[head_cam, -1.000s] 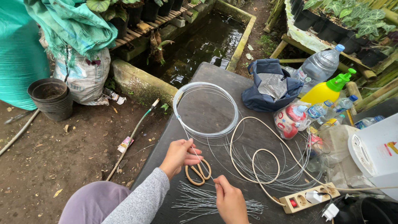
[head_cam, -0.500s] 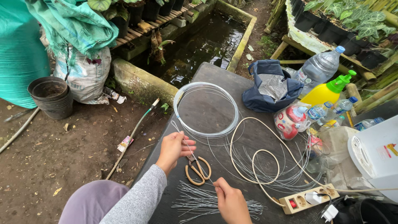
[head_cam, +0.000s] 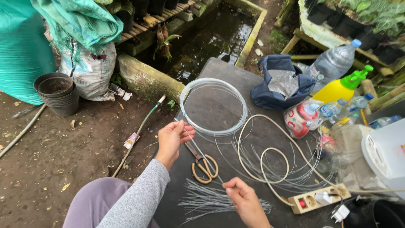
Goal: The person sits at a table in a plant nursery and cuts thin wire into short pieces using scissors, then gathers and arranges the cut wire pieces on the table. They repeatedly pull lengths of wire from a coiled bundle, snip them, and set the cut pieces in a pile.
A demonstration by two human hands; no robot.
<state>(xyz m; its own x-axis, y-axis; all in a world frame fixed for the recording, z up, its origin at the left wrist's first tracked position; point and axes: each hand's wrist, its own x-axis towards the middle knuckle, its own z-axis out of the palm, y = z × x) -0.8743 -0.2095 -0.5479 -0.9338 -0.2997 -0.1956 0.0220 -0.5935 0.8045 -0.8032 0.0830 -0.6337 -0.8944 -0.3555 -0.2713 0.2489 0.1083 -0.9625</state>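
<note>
My left hand (head_cam: 173,141) pinches one end of a thin silver wire (head_cam: 201,157) at the left edge of the dark table (head_cam: 219,71). My right hand (head_cam: 247,203), nearer to me, pinches the wire's other end, so it runs straight between both hands. Under that wire lie scissors with tan handles (head_cam: 203,165), touched by neither hand. A pile of short cut wire pieces (head_cam: 202,199) lies just left of my right hand. A round coil of silver wire (head_cam: 213,106) rests beyond my left hand.
A cream cable (head_cam: 261,157) loops to a power strip (head_cam: 316,199) at the right. Bottles, a yellow spray bottle (head_cam: 342,87), a blue bag (head_cam: 278,84) and a white box crowd the table's right side. A pond, stacked pots (head_cam: 57,90) and bare ground lie left.
My left hand has lifted off the scissors and moved up and left with the wire. My right hand shifted slightly right. The scissors stay on the table.
</note>
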